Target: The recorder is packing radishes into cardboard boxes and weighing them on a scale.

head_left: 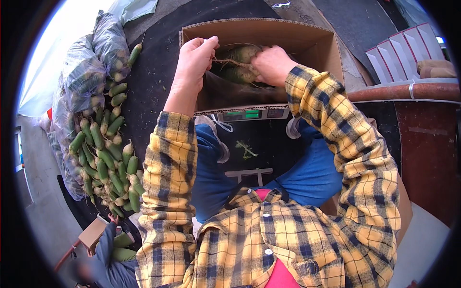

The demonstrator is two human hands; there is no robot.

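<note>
An open cardboard box (261, 32) stands in front of me, with green radishes (247, 53) lying root ends up inside it. Over its left side, my left hand (193, 62) is closed in a pinch at the thin end of a long radish root. My right hand (272, 66) reaches in from the right, its fingers curled at the thicker part of that radish. Dark shade and my fingers hide the lower part of the radishes. Clear plastic film shows along the near inner side of the box.
Many loose green radishes (106, 165) lie piled at left beside filled plastic bags (84, 72). A scale with a lit green display (251, 114) sits under the box's near edge. White cartons (406, 53) and a brown pipe (401, 94) are right. Another person (113, 254) works at lower left.
</note>
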